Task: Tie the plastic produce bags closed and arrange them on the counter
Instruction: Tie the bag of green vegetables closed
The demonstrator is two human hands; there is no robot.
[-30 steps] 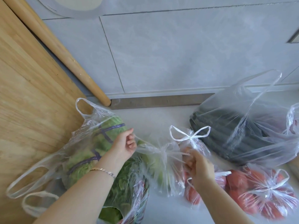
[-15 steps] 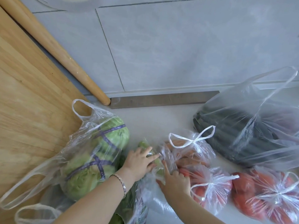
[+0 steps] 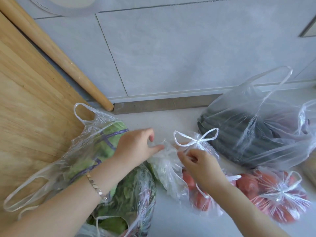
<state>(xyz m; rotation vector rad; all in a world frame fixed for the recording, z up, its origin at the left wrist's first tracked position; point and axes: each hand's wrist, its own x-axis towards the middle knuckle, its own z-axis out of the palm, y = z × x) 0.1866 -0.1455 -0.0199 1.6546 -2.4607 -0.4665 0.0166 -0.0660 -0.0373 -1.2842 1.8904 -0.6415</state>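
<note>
A small clear bag of green produce [image 3: 166, 168] lies in the middle of the white counter [image 3: 171, 122]. My left hand [image 3: 135, 147] pinches its crumpled top from the left. My right hand [image 3: 200, 163] grips the same plastic from the right. Just behind sits a tied bag with a bow [image 3: 196, 139]. Two tied tomato bags lie on the right: one [image 3: 203, 197] under my right wrist, the other [image 3: 277, 194] further right. An untied cabbage bag [image 3: 95, 144] lies at the left, and a bag of leafy greens [image 3: 130, 199] is under my left forearm.
A big loose bag of dark cucumbers [image 3: 253, 134] stands at the back right. A wooden cutting board [image 3: 29, 106] and a rolling pin [image 3: 56, 52] lean at the left against the grey tiled wall [image 3: 179, 53]. A grey strip [image 3: 167, 103] runs along the wall's foot.
Both hands have lifted off the pressed-down small bag and now gather its top between their fingertips. The other bags have stayed in place.
</note>
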